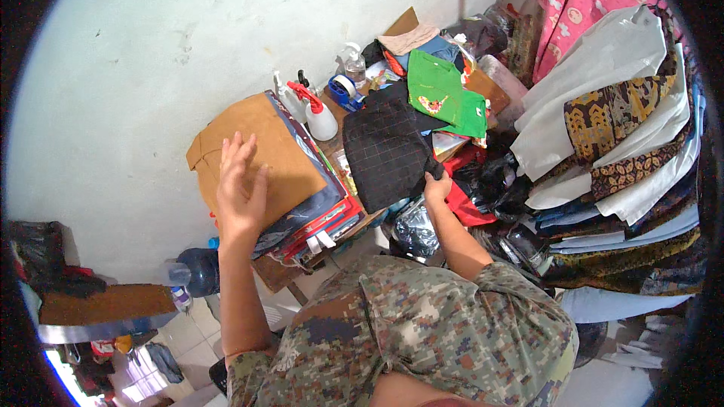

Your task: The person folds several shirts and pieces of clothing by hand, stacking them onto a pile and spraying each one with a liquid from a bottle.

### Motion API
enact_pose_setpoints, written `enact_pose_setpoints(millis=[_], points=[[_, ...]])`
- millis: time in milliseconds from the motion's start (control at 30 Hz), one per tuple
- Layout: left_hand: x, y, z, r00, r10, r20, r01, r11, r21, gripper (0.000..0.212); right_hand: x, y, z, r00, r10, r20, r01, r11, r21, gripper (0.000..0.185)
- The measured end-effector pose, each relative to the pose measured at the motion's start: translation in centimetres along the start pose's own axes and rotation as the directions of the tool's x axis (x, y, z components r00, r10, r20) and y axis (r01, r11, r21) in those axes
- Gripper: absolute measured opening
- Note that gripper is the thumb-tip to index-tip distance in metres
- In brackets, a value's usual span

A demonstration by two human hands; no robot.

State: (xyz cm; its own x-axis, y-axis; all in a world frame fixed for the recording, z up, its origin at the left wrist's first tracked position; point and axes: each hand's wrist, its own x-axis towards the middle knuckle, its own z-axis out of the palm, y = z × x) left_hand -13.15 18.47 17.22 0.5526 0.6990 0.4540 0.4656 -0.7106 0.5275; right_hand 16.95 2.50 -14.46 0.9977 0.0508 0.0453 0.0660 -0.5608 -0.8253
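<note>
My right hand [437, 186] grips the near right edge of a black garment with a thin check pattern [384, 147], which lies partly over the table. My left hand [243, 186] is raised above or against a folded tan garment [254, 141], fingers spread and holding nothing; whether it touches the cloth I cannot tell. That tan garment tops a stack of folded clothes [339, 209] in dark, red and other colours. Green garments [438, 87] with a printed or embroidered motif lie just beyond the black cloth.
Behind the stack stand a white spray bottle with red trigger [321, 121], a blue tape dispenser [346, 92] and a clear pump bottle [355, 65]. Hanging shirts [599, 62] crowd the right side. A dark plastic bag [416, 229] sits below the table edge. A white wall [141, 68] rises behind.
</note>
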Motion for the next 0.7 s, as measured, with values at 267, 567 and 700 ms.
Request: enact_pose_setpoints(millis=[267,567,700], points=[[-1.7,2.6,4.4,0.964,0.262,0.043,-0.235,0.915,-0.327,0.026,-0.1,-0.9,0.7,0.801,0.441,0.405,-0.589,0.461,0.663,0.034],[-2.0,4.9,15.7,0.862,0.406,0.303,-0.269,0.874,-0.404,0.033,0.0,-6.1,-1.3,0.955,-0.228,0.189,0.215,0.973,0.086,0.039],[-2.3,4.0,22.9,0.875,0.322,0.362,-0.185,0.913,-0.365,0.037,-0.4,-5.3,-2.4,0.938,-0.281,0.203,0.289,0.957,-0.006,0.038]])
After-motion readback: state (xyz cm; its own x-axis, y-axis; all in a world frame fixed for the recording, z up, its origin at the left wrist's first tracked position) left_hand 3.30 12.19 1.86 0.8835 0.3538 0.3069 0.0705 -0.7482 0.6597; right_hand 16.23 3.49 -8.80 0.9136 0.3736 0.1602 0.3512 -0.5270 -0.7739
